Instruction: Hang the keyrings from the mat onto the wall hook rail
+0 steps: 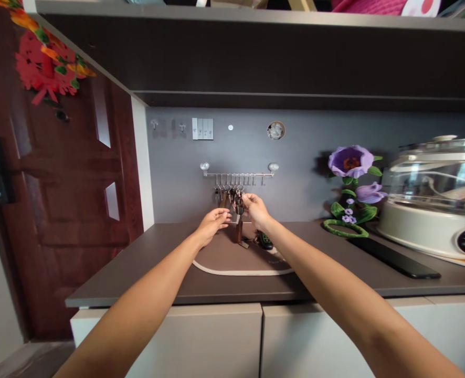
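A metal hook rail [238, 175] is fixed to the grey wall, with several keys and key rings [224, 195] hanging from its left and middle hooks. My right hand [256, 209] pinches a bunch of keys [239, 202] just below the rail. A brown strap [239, 230] hangs under that bunch. To its left, my left hand [213, 224] has its fingers apart, near the hanging keys, and holds nothing. A black key fob with green marks [264, 240] lies on the brown mat [220, 257] below my right hand.
On the right of the counter [138, 262] are a purple flower decoration [350, 163], a black phone [393, 257] and a white appliance with a clear cover [421, 220]. A dark shelf [256, 58] overhangs the counter. A brown door [67, 210] stands at the left.
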`<move>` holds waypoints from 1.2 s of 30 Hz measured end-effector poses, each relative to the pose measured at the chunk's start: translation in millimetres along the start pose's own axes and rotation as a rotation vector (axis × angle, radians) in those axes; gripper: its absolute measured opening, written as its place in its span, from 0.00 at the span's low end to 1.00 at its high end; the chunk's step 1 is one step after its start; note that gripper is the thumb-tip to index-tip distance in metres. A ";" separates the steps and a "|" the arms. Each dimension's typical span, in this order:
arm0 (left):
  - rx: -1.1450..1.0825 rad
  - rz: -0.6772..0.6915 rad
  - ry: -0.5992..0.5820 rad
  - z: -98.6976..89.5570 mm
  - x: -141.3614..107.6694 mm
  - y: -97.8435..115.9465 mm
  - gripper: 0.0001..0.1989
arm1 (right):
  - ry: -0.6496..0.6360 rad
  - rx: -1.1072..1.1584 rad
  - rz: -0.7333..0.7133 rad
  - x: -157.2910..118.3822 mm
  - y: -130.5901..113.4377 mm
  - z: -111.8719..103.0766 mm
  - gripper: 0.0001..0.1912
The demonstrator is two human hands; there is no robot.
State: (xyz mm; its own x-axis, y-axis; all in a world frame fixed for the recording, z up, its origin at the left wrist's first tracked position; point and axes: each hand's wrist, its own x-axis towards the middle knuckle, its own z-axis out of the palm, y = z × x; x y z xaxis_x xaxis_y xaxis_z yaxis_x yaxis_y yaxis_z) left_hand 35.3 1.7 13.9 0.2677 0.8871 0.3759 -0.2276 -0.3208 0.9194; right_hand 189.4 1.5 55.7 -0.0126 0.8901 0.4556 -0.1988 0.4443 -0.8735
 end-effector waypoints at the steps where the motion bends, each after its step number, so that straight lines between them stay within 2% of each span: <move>1: 0.011 0.002 -0.004 -0.1 0.2 -0.5 0.14 | 0.003 0.006 0.005 1.7 -3.4 0.7 0.10; 6: 0.067 -0.011 -0.008 0.5 -1.2 -0.5 0.14 | 0.004 0.007 0.011 14.9 -15.8 1.9 0.09; 17: 0.127 0.002 -0.047 -0.2 -0.6 -3.3 0.15 | 0.164 0.029 0.060 42.6 -27.3 -7.0 0.11; 27: 0.171 0.009 -0.056 -1.4 -1.3 -4.7 0.14 | 0.274 0.046 0.127 61.2 -21.6 -9.3 0.08; 36: 0.181 0.007 -0.055 -2.3 -1.2 -5.3 0.14 | 0.291 0.089 0.116 66.9 -15.0 -8.0 0.09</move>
State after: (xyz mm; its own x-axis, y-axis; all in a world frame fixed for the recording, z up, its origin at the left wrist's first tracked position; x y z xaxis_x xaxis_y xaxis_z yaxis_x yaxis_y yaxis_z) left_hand 34.0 3.1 8.3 0.3186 0.8670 0.3832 -0.0587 -0.3854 0.9209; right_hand 199.4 55.2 97.9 0.2382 0.9317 0.2743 -0.2979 0.3389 -0.8924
